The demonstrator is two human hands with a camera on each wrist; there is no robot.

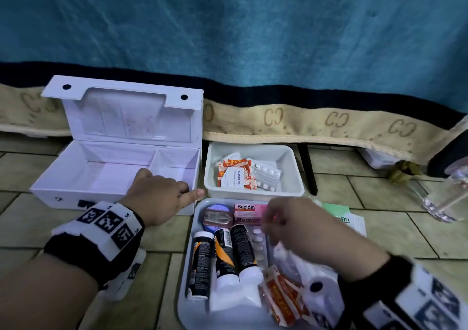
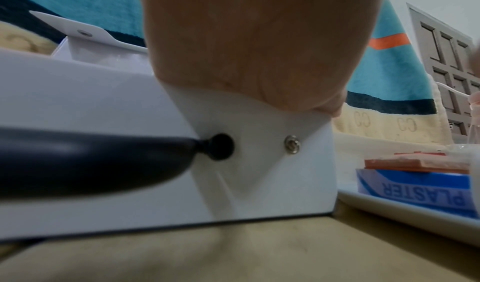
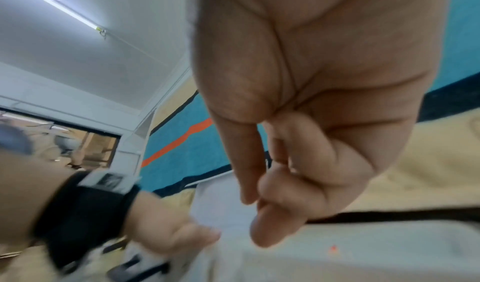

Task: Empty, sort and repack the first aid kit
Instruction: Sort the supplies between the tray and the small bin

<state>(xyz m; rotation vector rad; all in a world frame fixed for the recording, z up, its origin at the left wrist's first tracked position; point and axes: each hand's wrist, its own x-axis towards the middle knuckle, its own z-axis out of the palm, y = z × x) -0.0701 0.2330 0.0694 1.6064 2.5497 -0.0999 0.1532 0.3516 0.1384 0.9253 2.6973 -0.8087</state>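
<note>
I see the blue blanket [image 1: 253,26] hanging as a backdrop, its beige hem just behind the white first aid box [image 1: 114,157], which I take as my landmark. The box stands on the tiled floor [image 1: 50,228] with its lid [image 1: 121,112] raised upright, and both its large compartment and the small one at its right end show bare white bottoms. Just right of the box and nearer to me lies the flat tray [image 1: 187,291], carrying three dark tubes [image 1: 222,253] side by side, a pink Bacidin carton [image 1: 247,213], a round tin, a blister strip and red-and-white plaster packets [image 1: 281,294] at its near end. Directly right of the box, beyond the tray, sits the deep white tub [image 1: 296,178] with an alcohol pad sachet [image 1: 234,176], more red-and-white packets and pill blisters [image 1: 267,175]. Well right of the box stands a clear glass [image 1: 445,200]. My left hand [image 1: 162,195] grasps the box's front wall at its right corner, fingers hooked over the rim into the small compartment and thumb pointing towards the tray; the wrist view shows the palm [image 2: 246,50] pressed on that rim above the black handle [image 2: 78,159]. My right hand [image 1: 298,228] hovers over the tray, right of the box, fingers loosely curled with thumb meeting fingertips [image 3: 272,233]; I cannot tell whether anything is pinched there.
</note>
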